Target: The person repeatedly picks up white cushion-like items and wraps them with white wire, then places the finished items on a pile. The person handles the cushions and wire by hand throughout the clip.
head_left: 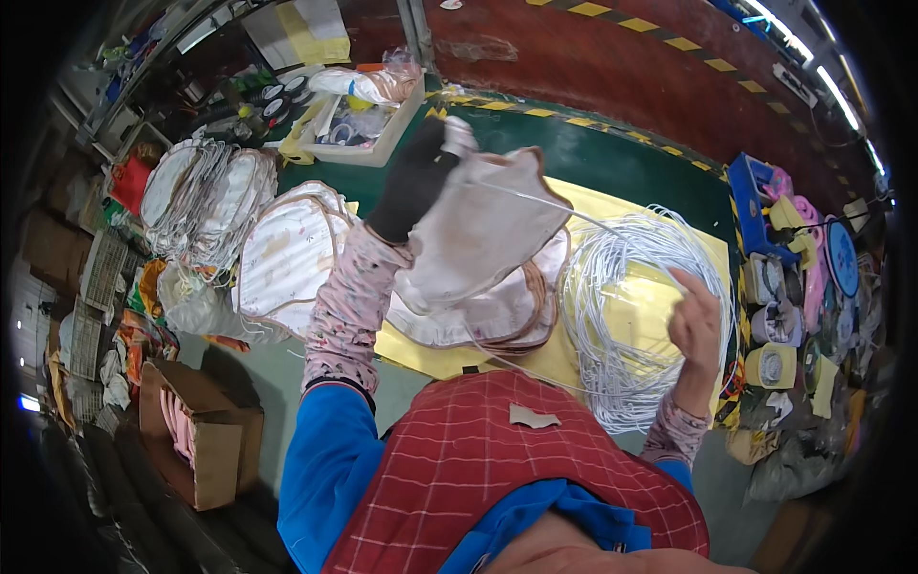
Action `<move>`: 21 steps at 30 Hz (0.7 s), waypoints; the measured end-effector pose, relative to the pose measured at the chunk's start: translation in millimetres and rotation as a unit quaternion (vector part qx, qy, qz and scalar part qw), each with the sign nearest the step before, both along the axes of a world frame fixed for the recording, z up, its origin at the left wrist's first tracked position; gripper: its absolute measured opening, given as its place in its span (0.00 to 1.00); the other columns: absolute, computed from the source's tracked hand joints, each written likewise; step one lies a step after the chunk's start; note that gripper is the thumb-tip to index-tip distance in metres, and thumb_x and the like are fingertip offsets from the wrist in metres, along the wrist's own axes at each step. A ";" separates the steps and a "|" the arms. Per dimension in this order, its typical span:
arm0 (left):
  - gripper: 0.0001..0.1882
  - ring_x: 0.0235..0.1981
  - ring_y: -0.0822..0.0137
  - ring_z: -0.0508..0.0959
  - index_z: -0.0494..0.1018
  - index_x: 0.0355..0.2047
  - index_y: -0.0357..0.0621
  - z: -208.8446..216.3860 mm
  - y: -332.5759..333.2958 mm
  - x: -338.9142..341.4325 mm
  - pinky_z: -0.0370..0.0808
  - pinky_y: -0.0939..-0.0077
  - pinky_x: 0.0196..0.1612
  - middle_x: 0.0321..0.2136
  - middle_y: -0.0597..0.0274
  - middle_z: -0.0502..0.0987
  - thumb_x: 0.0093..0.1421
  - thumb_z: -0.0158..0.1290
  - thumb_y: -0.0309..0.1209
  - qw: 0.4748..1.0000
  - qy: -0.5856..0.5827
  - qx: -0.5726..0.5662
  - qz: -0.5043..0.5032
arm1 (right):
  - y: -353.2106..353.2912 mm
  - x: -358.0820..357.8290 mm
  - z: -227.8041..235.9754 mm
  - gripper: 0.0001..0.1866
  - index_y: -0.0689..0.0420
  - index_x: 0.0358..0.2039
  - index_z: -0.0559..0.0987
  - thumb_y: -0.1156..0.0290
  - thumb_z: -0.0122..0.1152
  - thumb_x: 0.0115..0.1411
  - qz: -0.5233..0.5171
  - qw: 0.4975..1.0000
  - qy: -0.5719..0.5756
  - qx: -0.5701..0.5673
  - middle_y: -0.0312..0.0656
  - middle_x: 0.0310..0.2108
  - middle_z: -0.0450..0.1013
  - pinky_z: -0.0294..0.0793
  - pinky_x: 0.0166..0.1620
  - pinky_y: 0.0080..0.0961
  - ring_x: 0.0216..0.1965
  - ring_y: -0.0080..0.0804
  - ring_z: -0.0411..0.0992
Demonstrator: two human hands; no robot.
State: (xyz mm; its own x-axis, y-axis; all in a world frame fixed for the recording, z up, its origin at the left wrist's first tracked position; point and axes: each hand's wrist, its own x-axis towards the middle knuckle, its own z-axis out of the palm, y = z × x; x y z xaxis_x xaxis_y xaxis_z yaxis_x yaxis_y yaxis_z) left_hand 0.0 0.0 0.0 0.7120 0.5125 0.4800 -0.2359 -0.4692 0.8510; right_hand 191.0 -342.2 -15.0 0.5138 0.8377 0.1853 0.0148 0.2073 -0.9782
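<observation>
My left hand (421, 177), in a black glove with pale fingertips showing, is closed on the upper left edge of a cream fabric piece (483, 239) with brown-trimmed, wavy edges. It holds the piece raised and tilted above a stack of similar fabric pieces (516, 320). A thin white cord (545, 199) crosses the upper part of the held piece and stretches rightward toward my bare right hand (696, 320). My right fingers are pinched together on the cord, over the right side of a big loose coil of white cord (598, 349) on a yellow sheet (655, 301).
More trimmed fabric pieces (287, 253) and upright bundles (215, 196) lie to the left. A white bin (359, 143) of odds and ends stands behind. At right are a blue crate (755, 206) and small containers. An open cardboard box (201, 430) sits at lower left.
</observation>
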 end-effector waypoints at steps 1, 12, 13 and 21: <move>0.07 0.42 0.63 0.73 0.70 0.35 0.45 9.8 -19.3 11.5 0.65 0.68 0.54 0.38 0.62 0.71 0.57 0.52 0.30 0.997 0.036 0.068 0.026 | 13.1 -7.3 13.3 0.26 0.65 0.58 0.60 0.73 0.42 0.58 0.042 0.995 -0.079 -0.053 0.43 0.27 0.71 0.67 0.29 0.17 0.25 0.26 0.70; 0.12 0.23 0.58 0.76 0.73 0.38 0.44 -25.7 6.7 -25.9 0.72 0.66 0.28 0.21 0.56 0.75 0.51 0.50 0.29 0.950 -0.014 0.238 0.203 | 14.9 -21.8 27.4 0.22 0.62 0.48 0.73 0.81 0.50 0.51 -0.030 0.973 -0.226 -0.031 0.42 0.30 0.74 0.68 0.28 0.21 0.22 0.20 0.67; 0.11 0.23 0.58 0.76 0.73 0.37 0.46 -35.9 -33.7 -0.8 0.71 0.66 0.26 0.19 0.56 0.74 0.51 0.51 0.31 0.861 0.025 0.427 0.275 | 27.5 -32.3 26.8 0.21 0.61 0.48 0.73 0.80 0.50 0.51 -0.020 0.968 -0.238 -0.076 0.42 0.30 0.74 0.67 0.28 0.21 0.22 0.20 0.66; 0.10 0.27 0.56 0.77 0.73 0.32 0.48 -1.1 -40.3 -10.3 0.71 0.64 0.27 0.24 0.55 0.75 0.47 0.54 0.32 0.917 0.009 0.346 0.197 | -23.7 11.4 -22.9 0.13 0.67 0.42 0.74 0.78 0.45 0.59 0.095 0.992 -0.037 0.068 0.38 0.24 0.73 0.63 0.23 0.15 0.21 0.16 0.66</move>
State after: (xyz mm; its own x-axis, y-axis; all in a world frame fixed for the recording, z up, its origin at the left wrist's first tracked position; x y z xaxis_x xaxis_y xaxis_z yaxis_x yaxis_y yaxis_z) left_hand -10.3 -40.3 -1.1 0.5487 0.3092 0.7767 0.0789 -0.9441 0.3201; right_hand 202.4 -365.9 -37.9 0.3292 0.8828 0.3351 0.0325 0.3441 -0.9384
